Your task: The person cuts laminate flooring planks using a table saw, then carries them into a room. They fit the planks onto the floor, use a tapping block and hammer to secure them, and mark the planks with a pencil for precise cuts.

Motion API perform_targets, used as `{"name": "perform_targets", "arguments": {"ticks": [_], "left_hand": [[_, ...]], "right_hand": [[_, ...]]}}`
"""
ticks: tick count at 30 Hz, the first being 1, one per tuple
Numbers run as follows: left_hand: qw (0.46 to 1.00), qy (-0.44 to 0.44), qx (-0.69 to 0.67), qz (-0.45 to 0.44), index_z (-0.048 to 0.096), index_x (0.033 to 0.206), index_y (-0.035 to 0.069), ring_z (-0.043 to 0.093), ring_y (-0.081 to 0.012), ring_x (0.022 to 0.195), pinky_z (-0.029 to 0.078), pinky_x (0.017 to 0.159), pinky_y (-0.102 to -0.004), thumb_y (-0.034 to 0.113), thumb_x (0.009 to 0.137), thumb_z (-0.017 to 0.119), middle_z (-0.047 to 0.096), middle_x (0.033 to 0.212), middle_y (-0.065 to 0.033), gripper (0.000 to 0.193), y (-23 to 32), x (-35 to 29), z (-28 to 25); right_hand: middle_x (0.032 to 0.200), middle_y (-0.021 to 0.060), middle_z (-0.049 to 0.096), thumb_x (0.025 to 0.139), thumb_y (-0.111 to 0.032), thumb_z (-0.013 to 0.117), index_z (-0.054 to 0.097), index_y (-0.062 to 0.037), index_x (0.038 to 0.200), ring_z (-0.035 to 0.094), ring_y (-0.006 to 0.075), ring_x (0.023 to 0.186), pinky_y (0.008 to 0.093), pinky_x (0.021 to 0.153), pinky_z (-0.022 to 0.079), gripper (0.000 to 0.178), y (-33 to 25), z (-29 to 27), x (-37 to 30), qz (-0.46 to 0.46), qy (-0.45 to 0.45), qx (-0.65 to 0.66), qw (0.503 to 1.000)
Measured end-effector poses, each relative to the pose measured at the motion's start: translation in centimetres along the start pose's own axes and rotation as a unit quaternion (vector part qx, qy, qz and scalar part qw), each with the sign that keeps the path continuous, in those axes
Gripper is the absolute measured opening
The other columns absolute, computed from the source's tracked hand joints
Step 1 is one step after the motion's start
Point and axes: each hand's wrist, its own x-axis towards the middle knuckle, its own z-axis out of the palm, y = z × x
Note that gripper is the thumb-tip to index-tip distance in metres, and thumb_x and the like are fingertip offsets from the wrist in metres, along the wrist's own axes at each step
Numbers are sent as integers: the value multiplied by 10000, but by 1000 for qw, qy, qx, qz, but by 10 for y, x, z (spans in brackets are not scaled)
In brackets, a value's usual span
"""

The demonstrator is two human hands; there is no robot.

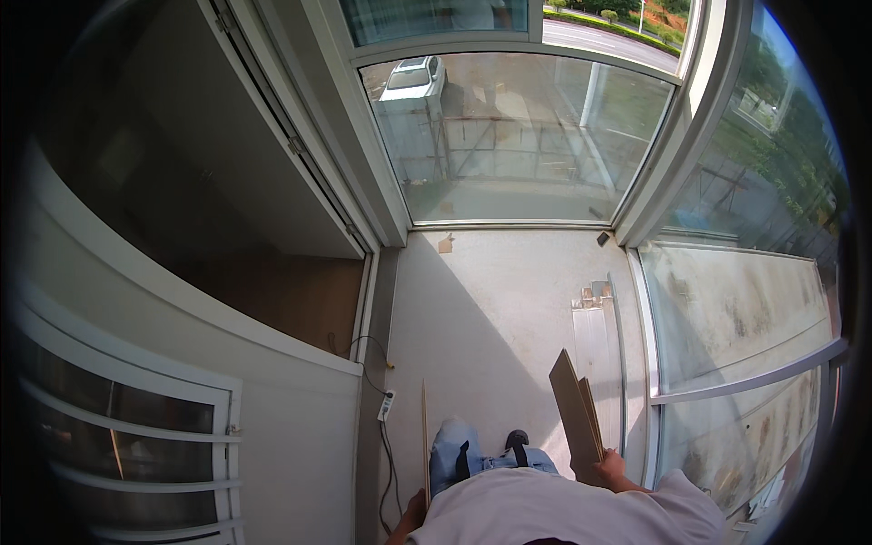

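Note:
At my right side, my right hand point(613, 469) grips the lower end of some flat brown boards point(578, 427). At least two of them show, splayed slightly apart at the top and tilted up and to the left. Whether they are wood or stiff cardboard I cannot tell. Low on the left, my left hand point(417, 510) is closed at the lower end of a thin tan board point(424, 438), seen nearly edge-on and upright beside my leg. My body hides part of this hand's fingers.
A white power strip point(387, 405) with a dark cable lies along the left wall. Long metal profiles point(599, 341) lie by the right-hand glass. A cardboard scrap point(446, 243) and a small dark object point(603, 239) sit near the front window point(522, 136). A doorway opens left.

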Motion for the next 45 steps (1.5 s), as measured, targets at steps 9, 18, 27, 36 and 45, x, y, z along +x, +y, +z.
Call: {"name": "perform_targets", "arguments": {"ticks": [9,18,27,36,45], "left_hand": [[983,6,-183,-8,539,1365,-19,611,-408,1162,455,1022,-507,517,1003,470,603,1310,-254,650,107,77,27],[973,72,-220,-23,600,1301,-37,663,-320,1060,501,966,-424,505,1042,446,670,1209,-204,620,291,146,-17],[962,107,-252,-16,573,1356,-65,579,-340,1254,428,1066,-418,630,959,518,613,1347,-231,803,368,193,-36],[944,175,-264,-88,579,1332,-89,568,-376,1273,414,1079,-443,675,959,461,604,1346,-271,859,552,107,-118],[822,191,-533,-65,573,1348,-78,586,-318,1257,457,1027,-413,714,970,383,623,1335,-246,898,591,217,-165]], "right_hand": [[888,195,707,693,-263,740,685,-65,961,692,397,887,503,780,559,337,-210,-115,187,-150,21,-57,987],[871,209,700,749,-293,699,677,-81,1015,682,434,835,532,730,544,341,-456,-164,262,-299,-6,-127,946],[874,203,699,729,-284,711,657,-80,941,681,423,817,526,692,531,299,-704,-154,375,-387,-55,-163,906],[878,205,710,770,-268,648,674,-87,994,689,423,865,518,752,538,290,-984,-122,465,-465,-113,-250,842],[930,174,733,776,-308,736,655,-57,1048,717,380,882,482,783,575,379,-1247,-47,454,-517,-151,-328,776]]}}
